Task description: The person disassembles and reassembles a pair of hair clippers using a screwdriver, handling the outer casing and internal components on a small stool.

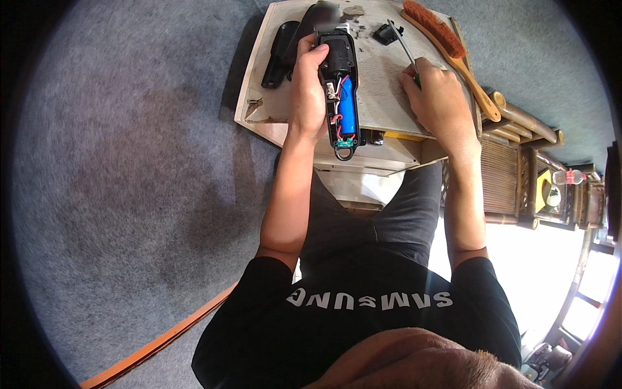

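Note:
An opened black hair clipper (pixel 338 58) lies in my left hand (pixel 310 87), its inside facing up. Within its shell show a blue cylindrical battery (pixel 348 107), red and white wires, and a small green board at the hook end. My left thumb presses on the dark motor housing. My right hand (pixel 437 94) is closed round the green handle of a screwdriver (pixel 403 45). The screwdriver's shaft points toward a small black part (pixel 387 34) on the wooden table; whether its tip touches that part I cannot tell.
A wooden-handled brush with brown bristles (pixel 440 32) lies along the table's (pixel 379 97) right side. Dark clipper casing pieces (pixel 280 55) rest at the left. Hair bits are scattered at the back. Bamboo furniture (pixel 518 123) stands to the right, with a plastic bottle (pixel 568 177) farther off.

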Demonstrator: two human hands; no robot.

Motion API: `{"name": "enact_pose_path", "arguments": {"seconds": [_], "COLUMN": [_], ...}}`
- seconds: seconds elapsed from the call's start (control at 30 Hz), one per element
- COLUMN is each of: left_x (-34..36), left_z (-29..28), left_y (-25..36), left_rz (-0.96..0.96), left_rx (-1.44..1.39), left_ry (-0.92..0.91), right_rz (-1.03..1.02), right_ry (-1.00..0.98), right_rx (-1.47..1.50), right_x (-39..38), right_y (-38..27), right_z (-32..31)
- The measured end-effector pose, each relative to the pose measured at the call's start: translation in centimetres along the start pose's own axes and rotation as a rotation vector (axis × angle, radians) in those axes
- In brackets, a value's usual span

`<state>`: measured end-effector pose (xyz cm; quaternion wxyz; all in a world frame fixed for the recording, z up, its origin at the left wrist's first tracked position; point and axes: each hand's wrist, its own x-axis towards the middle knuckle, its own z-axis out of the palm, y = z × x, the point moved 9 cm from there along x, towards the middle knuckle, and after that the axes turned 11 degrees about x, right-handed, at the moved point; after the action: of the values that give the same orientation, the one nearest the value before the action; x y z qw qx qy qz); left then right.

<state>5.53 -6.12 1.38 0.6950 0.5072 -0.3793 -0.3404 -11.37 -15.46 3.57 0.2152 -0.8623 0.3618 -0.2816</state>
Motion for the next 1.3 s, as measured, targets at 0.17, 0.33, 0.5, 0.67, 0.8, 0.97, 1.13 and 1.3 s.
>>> {"name": "enact_pose_path", "arguments": {"seconds": [0.17,0.33,0.5,0.67,0.8,0.97,1.13,1.3], "left_x": [0.0,0.1,0.8,0.9,0.8,0.3,0.0,0.0], "left_z": [0.0,-0.1,-0.3,0.0,0.8,0.8,1.7,1.7], "left_y": [-0.2,-0.4,-1.2,-1.1,-0.6,-0.2,0.4,0.2], "left_rz": [-0.010,-0.001,0.051,0.123,0.176,0.168,0.205,0.197], "left_rx": [-0.046,0.007,0.093,0.190,0.298,0.393,0.344,0.389], "left_ry": [-0.023,-0.009,-0.026,-0.057,-0.059,-0.051,-0.056,-0.054], "right_rz": [0.010,0.009,0.005,0.151,0.165,0.154,0.115,0.130], "right_ry": [-0.033,-0.079,-0.177,-0.229,-0.141,-0.187,-0.216,-0.195], "right_rx": [0.005,-0.091,0.278,0.928,1.121,1.154,0.989,0.948], "right_x": [0.1,0.3,0.4,-0.7,-1.6,-1.8,-1.8,-1.7], "right_y": [0.1,-0.1,-0.1,-1.3,-0.9,-0.9,-1.3,-1.3], "right_z": [0.1,0.5,-0.2,1.0,1.6,2.0,2.4,2.0]}}
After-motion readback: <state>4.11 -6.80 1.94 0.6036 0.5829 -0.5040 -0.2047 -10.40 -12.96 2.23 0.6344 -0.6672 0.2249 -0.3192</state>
